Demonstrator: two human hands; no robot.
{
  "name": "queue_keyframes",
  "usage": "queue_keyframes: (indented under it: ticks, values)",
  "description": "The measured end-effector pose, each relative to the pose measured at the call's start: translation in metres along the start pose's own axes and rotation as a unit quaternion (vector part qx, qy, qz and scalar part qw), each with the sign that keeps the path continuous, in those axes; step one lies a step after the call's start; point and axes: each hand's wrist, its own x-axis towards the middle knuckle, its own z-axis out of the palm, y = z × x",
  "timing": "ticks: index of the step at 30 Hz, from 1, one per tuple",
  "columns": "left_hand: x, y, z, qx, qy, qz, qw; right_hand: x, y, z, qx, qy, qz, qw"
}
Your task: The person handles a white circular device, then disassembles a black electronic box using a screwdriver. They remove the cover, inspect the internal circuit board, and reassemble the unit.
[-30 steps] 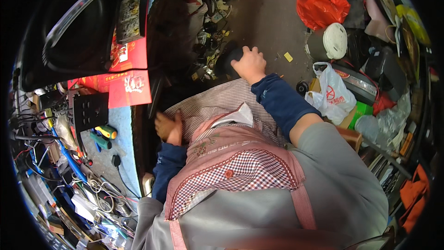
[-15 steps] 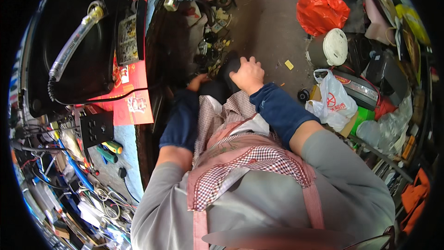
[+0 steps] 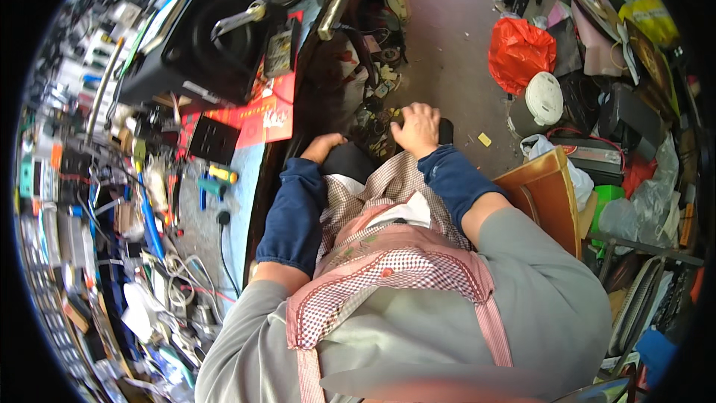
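Observation:
My right hand (image 3: 419,129) rests on my right knee with its fingers spread and nothing in them. On my left knee lies my left hand (image 3: 324,148), its fingers stretched out and partly in shadow. It holds nothing that I can see. Dark blue sleeve covers reach over both forearms, and a checked pink apron (image 3: 388,261) covers my lap. To my left is the blue-topped workbench (image 3: 252,179). Its dark edge runs close along my left arm.
A black boxy appliance (image 3: 201,45) stands on the bench by a red printed sheet (image 3: 270,123). Tools and cables (image 3: 186,276) crowd the near bench. At right are a brown chair back (image 3: 548,190), a red bag (image 3: 522,56) and a white-lidded bucket (image 3: 544,98).
The view has shifted, showing more of the bench at left. A brown chair back now shows beside my right elbow, partly covering the white bag. Both hands remain on my knees.

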Motion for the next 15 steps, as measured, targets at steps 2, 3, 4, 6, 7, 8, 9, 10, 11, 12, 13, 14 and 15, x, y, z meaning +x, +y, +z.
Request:
queue_keyframes:
  ticks: [2,3,4,6,7,8,9,10,11,12,13,14,15]
  values:
    - [-0.050,0.057,0.005,-0.053,0.025,0.045,0.997,-0.025,-0.010,0.041,0.095,0.013,-0.007,0.995]
    - [-0.082,0.090,0.009,-0.078,0.052,0.030,0.995,-0.042,-0.025,0.071,0.226,-0.044,0.142,0.963]
    - [-0.110,0.100,0.009,-0.127,0.050,0.032,0.990,-0.067,-0.043,0.088,0.366,-0.066,0.279,0.885]
    - [-0.148,0.123,0.010,-0.215,0.026,0.049,0.975,-0.080,-0.060,0.121,0.692,-0.168,0.415,0.566]
    - [-0.171,0.128,0.011,-0.234,0.035,0.056,0.970,-0.080,-0.074,0.100,0.776,-0.192,0.387,0.459]
    - [-0.189,0.125,0.007,-0.249,0.038,0.083,0.964,-0.080,-0.089,0.077,0.837,-0.225,0.365,0.341]
    - [-0.201,0.127,0.004,-0.257,0.033,0.112,0.959,-0.064,-0.086,0.076,0.866,-0.226,0.321,0.309]
    - [-0.219,0.118,0.002,-0.277,0.041,0.125,0.952,-0.066,-0.106,0.040,0.826,-0.239,0.374,0.348]
    - [-0.230,0.118,-0.001,-0.290,0.041,0.147,0.945,-0.066,-0.113,0.035,0.828,-0.231,0.375,0.347]
    - [-0.243,0.114,-0.003,-0.300,0.049,0.148,0.941,-0.066,-0.117,0.026,0.829,-0.221,0.365,0.362]
    - [-0.253,0.113,-0.003,-0.293,0.056,0.161,0.941,-0.066,-0.120,0.016,0.830,-0.211,0.355,0.375]
    - [-0.259,0.116,-0.002,-0.288,0.060,0.176,0.939,-0.064,-0.117,0.010,0.841,-0.205,0.329,0.377]
    - [-0.265,0.119,-0.003,-0.282,0.067,0.192,0.938,-0.059,-0.116,0.003,0.852,-0.202,0.301,0.378]
